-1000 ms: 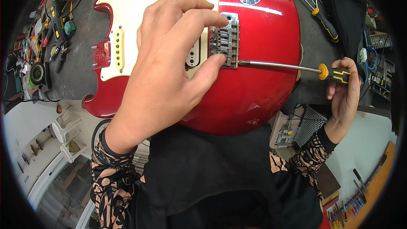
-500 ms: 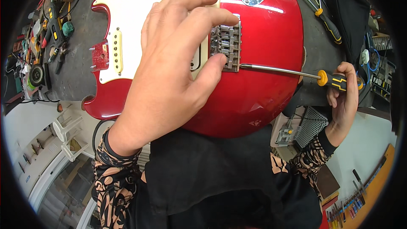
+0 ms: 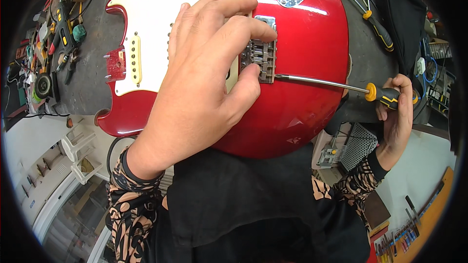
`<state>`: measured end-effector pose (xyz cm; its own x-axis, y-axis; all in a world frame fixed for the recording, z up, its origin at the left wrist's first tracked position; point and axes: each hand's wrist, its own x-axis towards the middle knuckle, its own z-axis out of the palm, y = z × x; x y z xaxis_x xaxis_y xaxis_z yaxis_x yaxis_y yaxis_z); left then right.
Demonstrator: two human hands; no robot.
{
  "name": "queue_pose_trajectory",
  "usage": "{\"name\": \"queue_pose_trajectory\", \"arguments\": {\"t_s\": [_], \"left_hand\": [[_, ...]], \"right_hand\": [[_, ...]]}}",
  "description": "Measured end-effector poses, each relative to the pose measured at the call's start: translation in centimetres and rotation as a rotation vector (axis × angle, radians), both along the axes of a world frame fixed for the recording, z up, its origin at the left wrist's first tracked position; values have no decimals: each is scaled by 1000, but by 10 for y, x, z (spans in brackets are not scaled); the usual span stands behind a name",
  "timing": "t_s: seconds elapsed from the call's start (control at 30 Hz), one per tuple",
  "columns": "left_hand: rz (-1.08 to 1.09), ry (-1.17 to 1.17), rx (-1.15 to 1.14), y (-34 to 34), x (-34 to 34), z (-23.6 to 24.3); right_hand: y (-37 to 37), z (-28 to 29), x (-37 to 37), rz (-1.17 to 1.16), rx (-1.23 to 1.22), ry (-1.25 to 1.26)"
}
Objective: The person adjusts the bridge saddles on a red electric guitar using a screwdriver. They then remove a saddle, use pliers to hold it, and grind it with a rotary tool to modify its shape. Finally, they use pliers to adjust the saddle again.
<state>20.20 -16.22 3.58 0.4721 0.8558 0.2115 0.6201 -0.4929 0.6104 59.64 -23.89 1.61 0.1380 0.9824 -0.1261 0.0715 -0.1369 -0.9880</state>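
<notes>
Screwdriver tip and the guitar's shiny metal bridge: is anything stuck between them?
Nothing visible is. The screwdriver in the right hand has its tip right by the edge of the metal bridge; the left hand partly covers the bridge, but not there.

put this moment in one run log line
left hand: spread over metal bridge | right hand: holding screwdriver by handle | tip: beside bridge's edge | red guitar body: face up on dark bench
</notes>
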Motion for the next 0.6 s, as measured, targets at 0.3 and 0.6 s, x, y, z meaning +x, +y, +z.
{"name": "queue_pose_trajectory", "arguments": {"t_s": [0.3, 0.6], "left_hand": [[81, -9, 42, -4, 9, -4], [52, 24, 34, -4, 8, -4]], "right_hand": [[4, 15, -7, -101, -149, -13], [4, 5, -1, -58, -50, 76]]}}
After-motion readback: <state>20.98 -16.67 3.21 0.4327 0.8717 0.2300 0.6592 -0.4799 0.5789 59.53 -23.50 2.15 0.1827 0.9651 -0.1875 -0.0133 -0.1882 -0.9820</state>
